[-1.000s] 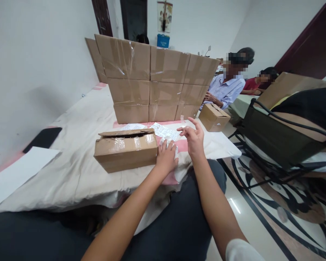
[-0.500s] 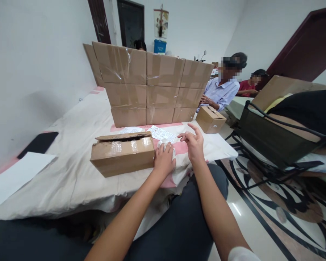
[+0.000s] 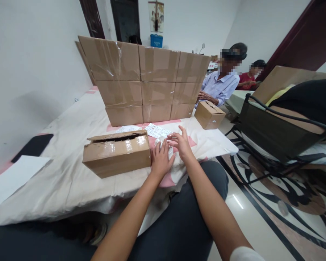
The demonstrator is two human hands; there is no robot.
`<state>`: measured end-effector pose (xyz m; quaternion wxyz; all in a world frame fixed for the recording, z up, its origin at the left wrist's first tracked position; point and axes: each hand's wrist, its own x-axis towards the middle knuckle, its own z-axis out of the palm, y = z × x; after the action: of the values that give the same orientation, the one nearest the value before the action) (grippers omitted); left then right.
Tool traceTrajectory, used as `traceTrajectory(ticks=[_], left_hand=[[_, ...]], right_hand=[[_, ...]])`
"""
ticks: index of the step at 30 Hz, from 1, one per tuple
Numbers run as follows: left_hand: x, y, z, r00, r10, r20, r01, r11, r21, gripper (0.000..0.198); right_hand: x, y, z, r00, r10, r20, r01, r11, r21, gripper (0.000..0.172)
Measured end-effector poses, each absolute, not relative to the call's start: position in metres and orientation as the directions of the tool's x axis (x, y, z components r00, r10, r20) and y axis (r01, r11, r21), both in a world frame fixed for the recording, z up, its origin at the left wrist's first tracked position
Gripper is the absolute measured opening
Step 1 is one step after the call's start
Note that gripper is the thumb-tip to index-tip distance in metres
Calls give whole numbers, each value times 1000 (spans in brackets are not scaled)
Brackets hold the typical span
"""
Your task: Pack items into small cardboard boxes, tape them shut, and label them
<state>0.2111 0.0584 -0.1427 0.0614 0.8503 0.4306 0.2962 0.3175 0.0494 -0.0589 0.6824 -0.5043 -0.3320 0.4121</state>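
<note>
My left hand (image 3: 160,158) lies on a small white object (image 3: 163,142) on the cloth-covered bed, just right of a taped cardboard box (image 3: 116,152) whose top flap gapes. Its fingers curl over the white thing, most of which is hidden. My right hand (image 3: 181,142) hovers beside it with fingers spread, its fingertips at the white object. Printed paper sheets (image 3: 158,131) lie just beyond both hands.
A wall of stacked cardboard boxes (image 3: 145,84) stands behind. A small box (image 3: 209,114) sits at the bed's right corner near a seated person in a blue shirt (image 3: 218,88). A black phone (image 3: 32,146) and white paper (image 3: 13,178) lie left. A dark folding cot (image 3: 282,134) stands right.
My right hand has come down and left, from hovering apart to meeting my left hand at the white object. The view has shifted slightly.
</note>
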Motion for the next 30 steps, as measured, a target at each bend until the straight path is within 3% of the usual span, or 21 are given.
traceTrajectory(ticks=[5,10,15,23,26,30], left_hand=[[212,64,-152,444,753,486,661,-641,390,72],[210,66,-152,439,764,473,651,-633,419,74],[210,66,-153,445,761,472,646,-638,419,77],[210,65,-152,455,756,471,652,-643,401,76],[211,65,-153,446,761,471,657,-635,406,76],[211,66,-156,447,758,475,647,-641,413,78]], right_hand=[[322,48,-62,463,886,-13,-215,98,-972,78],[321,50,-61,443,894,-68,-329,91,-940,75],[321,52,-58,433,901,-28,-382,155,-911,74],[317,53,-60,432,900,59,-206,162,-965,80],[317,53,-56,393,919,11,-331,153,-931,77],[316,50,-51,359,930,-77,-463,106,-880,61]])
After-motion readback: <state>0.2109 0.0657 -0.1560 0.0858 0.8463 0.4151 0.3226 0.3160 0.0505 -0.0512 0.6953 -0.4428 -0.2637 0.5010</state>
